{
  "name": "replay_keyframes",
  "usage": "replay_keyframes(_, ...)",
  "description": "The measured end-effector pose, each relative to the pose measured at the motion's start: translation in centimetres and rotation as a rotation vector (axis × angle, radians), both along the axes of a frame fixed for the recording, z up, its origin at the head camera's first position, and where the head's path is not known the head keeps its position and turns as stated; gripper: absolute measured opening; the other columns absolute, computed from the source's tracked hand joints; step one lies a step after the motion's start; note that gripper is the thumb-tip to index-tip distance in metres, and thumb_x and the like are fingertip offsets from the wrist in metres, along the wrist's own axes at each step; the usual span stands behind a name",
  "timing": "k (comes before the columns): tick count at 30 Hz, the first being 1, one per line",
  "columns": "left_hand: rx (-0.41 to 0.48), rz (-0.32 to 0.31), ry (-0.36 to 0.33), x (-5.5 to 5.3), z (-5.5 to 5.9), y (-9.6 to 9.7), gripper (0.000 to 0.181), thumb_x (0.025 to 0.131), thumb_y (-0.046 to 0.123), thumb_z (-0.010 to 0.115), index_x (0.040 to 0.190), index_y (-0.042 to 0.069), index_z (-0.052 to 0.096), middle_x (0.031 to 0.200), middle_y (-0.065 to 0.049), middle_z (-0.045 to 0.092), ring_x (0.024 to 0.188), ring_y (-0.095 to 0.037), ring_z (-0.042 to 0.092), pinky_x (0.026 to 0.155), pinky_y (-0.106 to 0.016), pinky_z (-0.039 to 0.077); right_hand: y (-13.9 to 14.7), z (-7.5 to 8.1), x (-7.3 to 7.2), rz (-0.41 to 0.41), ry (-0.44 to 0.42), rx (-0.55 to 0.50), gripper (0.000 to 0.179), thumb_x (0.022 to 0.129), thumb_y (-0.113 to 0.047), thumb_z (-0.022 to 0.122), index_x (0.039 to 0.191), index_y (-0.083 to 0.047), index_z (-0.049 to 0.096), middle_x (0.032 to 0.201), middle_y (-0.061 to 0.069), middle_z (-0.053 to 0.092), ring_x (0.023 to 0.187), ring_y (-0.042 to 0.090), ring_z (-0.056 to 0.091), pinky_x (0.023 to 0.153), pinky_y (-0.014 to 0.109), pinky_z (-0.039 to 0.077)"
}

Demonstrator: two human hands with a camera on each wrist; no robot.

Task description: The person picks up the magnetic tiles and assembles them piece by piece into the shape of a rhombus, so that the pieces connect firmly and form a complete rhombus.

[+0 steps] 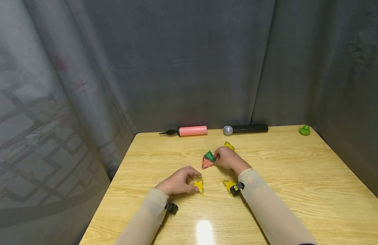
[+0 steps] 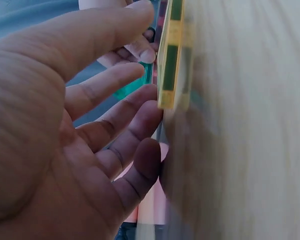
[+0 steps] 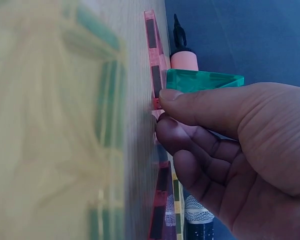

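My right hand pinches with thumb and index finger at the corner of a green triangular magnetic tile, which stands up from the table. Right beside it lies a red triangular magnetic tile, its corner by my thumb tip. A second red tile shows below my fingers in the right wrist view. My left hand hovers low with its fingers apart and loosely bent. Close to its thumb lies a yellow triangular tile, flat on the wood; in the left wrist view that yellow tile is edge-on.
Another yellow tile lies under my right wrist, and one more yellow tile behind my right hand. Along the back edge are a pink hand pump, a black microphone and a small green object. Grey curtains surround the table.
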State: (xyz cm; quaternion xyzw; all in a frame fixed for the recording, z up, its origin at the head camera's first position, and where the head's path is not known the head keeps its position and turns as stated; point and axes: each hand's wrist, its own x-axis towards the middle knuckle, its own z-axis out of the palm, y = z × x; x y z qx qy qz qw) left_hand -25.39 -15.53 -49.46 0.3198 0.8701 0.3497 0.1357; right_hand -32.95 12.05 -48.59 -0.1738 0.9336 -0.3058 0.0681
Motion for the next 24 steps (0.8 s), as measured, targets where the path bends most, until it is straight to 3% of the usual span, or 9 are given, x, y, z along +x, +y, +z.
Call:
replay_keyframes(4, -0.011, -0.011, 0.009, -0.06, -0.28, 0.16, 0.052, 0.09, 0.028, 0.087, 0.137, 0.016, 0.068, 0.122, 0.001, 0.063, 0.107, -0.017, 0.057, 0.087, -0.03, 0.05, -0.05, -0.04, 0.0, -0.006, -0.004, -0.002, 0.015, 0.085, -0.009, 0.087, 0.084, -0.013, 0.073, 0.073, -0.001, 0.063, 0.068, 0.017, 0.055, 0.066, 0.034, 0.046)
replay_keyframes(13, -0.006, -0.04, -0.003, -0.02, -0.43, 0.45, 0.053, 0.087, 0.029, 0.089, 0.135, 0.02, 0.069, 0.126, 0.005, 0.062, 0.11, -0.015, 0.058, 0.096, -0.03, 0.051, -0.01, -0.04, 0.01, -0.013, -0.013, -0.009, 0.015, 0.085, -0.01, 0.087, 0.085, -0.013, 0.073, 0.073, 0.0, 0.063, 0.068, 0.017, 0.055, 0.066, 0.034, 0.047)
replay_keyframes(24, -0.044, -0.059, 0.038, 0.02, -0.45, 0.95, 0.058, 0.085, 0.03, 0.091, 0.137, 0.018, 0.069, 0.123, 0.006, 0.062, 0.107, -0.012, 0.057, 0.094, -0.027, 0.051, -0.09, 0.0, 0.11, -0.016, 0.0, 0.0, 0.015, 0.085, -0.009, 0.087, 0.084, -0.012, 0.072, 0.072, 0.0, 0.062, 0.067, 0.018, 0.054, 0.065, 0.034, 0.045)
